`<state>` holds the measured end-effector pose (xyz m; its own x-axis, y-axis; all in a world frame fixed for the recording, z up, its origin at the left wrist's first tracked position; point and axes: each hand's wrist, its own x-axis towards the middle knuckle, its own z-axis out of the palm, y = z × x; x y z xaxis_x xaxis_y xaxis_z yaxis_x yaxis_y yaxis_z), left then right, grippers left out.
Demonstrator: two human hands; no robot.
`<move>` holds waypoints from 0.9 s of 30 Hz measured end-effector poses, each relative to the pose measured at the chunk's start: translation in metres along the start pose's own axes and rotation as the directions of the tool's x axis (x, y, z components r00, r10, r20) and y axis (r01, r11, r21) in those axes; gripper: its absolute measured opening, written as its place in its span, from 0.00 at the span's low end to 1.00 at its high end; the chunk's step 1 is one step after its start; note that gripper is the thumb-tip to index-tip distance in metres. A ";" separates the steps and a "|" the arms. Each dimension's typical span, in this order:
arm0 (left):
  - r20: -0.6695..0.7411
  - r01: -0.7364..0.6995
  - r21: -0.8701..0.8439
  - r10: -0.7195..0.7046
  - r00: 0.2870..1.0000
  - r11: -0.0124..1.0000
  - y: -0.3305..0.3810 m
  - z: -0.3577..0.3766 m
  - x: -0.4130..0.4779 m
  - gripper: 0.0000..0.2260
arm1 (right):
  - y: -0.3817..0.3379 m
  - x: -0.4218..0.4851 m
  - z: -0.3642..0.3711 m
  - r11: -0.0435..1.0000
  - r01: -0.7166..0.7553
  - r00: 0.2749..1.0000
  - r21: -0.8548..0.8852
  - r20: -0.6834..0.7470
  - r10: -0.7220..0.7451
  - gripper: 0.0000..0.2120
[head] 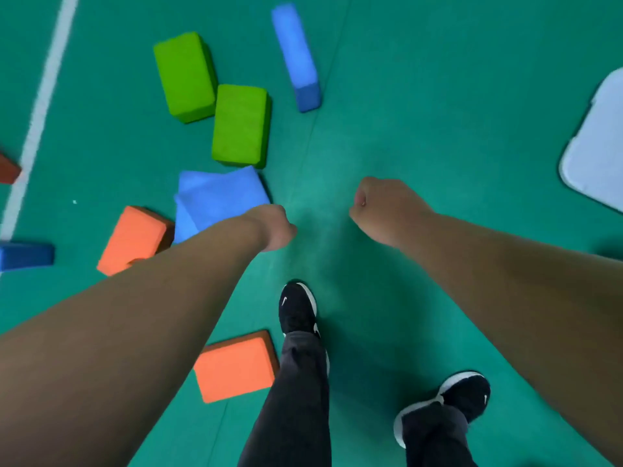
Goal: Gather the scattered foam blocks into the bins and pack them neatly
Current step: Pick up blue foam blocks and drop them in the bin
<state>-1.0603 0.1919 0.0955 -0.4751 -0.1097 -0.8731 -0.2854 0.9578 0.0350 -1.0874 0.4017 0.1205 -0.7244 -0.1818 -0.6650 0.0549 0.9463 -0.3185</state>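
Observation:
Foam blocks lie scattered on the green floor. Two green blocks (pixel 184 75) (pixel 240 124) sit at upper left, with a long blue block (pixel 296 55) on its edge to their right. Two stacked light blue blocks (pixel 219 197) lie just beyond my left hand (pixel 274 227). An orange block (pixel 133 239) rests left of my left forearm, another orange block (pixel 236 365) by my left foot. My left hand is curled into a fist and holds nothing. My right hand (pixel 381 207) is also a fist with nothing in it, above bare floor.
A pale grey-white lid or bin corner (pixel 596 146) shows at the right edge. A dark blue block (pixel 25 256) and a red-orange block (pixel 8 168) lie at the left edge beside a white floor line (pixel 40 106). My black shoes (pixel 298 308) (pixel 465 396) stand on the floor.

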 end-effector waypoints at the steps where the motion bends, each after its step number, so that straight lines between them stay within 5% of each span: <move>1: 0.004 0.034 -0.034 -0.034 0.999 0.999 -0.030 -0.005 0.005 0.16 | -0.031 0.013 0.004 0.999 0.032 0.999 -0.019 0.022 -0.031 0.09; 9: 0.080 0.237 -0.249 -0.224 0.971 0.939 -0.205 -0.010 0.021 0.15 | -0.200 0.083 0.044 0.924 0.299 0.950 -0.240 0.166 -0.264 0.16; 19: 0.121 0.335 -0.602 -0.331 0.936 0.725 -0.286 0.049 0.073 0.16 | -0.274 0.166 0.129 0.676 0.539 0.840 -0.503 0.374 -0.393 0.16; 24: 0.007 0.328 -0.691 -0.448 0.894 0.644 -0.311 0.070 0.124 0.19 | -0.284 0.229 0.176 0.669 0.516 0.857 -0.535 0.312 -0.411 0.31; 27: -0.026 0.309 -0.755 -0.499 0.866 0.578 -0.317 0.077 0.151 0.27 | -0.280 0.262 0.198 0.579 0.511 0.859 -0.635 0.348 -0.376 0.46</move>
<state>-0.9773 -0.1079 -0.0849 -0.2912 -0.5798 -0.7610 -0.9406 0.3184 0.1174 -1.1560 0.0365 -0.0984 -0.4033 -0.6048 -0.6867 -0.7751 0.6247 -0.0949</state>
